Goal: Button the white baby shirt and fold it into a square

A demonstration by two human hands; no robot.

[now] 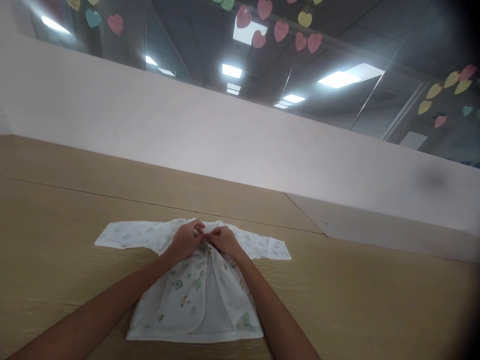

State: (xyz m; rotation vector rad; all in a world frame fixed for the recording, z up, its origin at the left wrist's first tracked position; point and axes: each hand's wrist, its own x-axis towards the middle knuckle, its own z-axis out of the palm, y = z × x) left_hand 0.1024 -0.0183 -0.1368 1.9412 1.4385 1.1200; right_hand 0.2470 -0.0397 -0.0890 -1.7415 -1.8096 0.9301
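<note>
A small white baby shirt (195, 295) with little printed figures lies flat on the wooden table (56, 225), sleeves spread to both sides, its front panels parted below. My left hand (185, 240) and my right hand (225, 240) meet at the neckline, the fingers of each pinched on the fabric edges there. Both forearms reach across the lower part of the shirt. What exactly sits between the fingertips is too small to make out.
A white wall panel (187, 135) runs along the table's far edge. A grey surface (375, 225) adjoins the table at the right. Above, glass reflects ceiling lights and bears coloured paper hearts (279, 30).
</note>
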